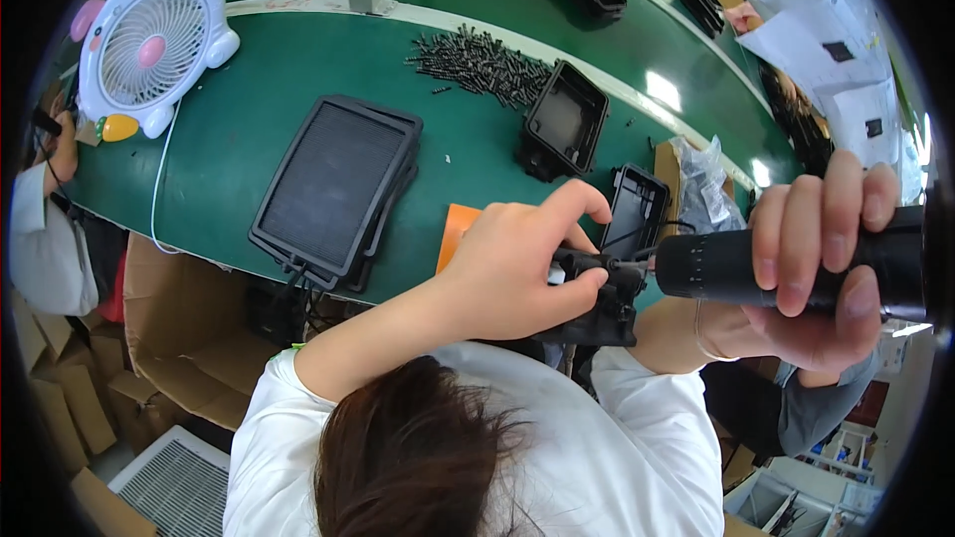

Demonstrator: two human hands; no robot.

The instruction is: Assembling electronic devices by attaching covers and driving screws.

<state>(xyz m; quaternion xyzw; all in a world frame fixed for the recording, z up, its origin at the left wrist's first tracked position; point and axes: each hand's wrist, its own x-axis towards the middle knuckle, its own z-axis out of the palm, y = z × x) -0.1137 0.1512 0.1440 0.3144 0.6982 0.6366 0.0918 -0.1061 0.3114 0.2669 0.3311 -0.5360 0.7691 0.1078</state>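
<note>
My right hand (816,239) is wrapped round a black cylindrical electric screwdriver (711,265), held level and pointing left. Its bit reaches the edge of a black plastic housing (609,323), though the exact contact point is too small to make out. My left hand (517,268) grips that housing from the left, thumb and index finger curled at its upper side. Just beyond the housing lies an open black plastic case (637,207). An orange piece (457,236) shows partly from behind my left hand.
Flat black ribbed panels (333,184) lie stacked on the green table (229,189). Farther back are a heap of small black screw-like parts (477,62) and another open black case (567,121). A white fan (154,45) stands far left. Clear plastic bags (704,184) sit at right; a cardboard box (189,323) is below the table edge.
</note>
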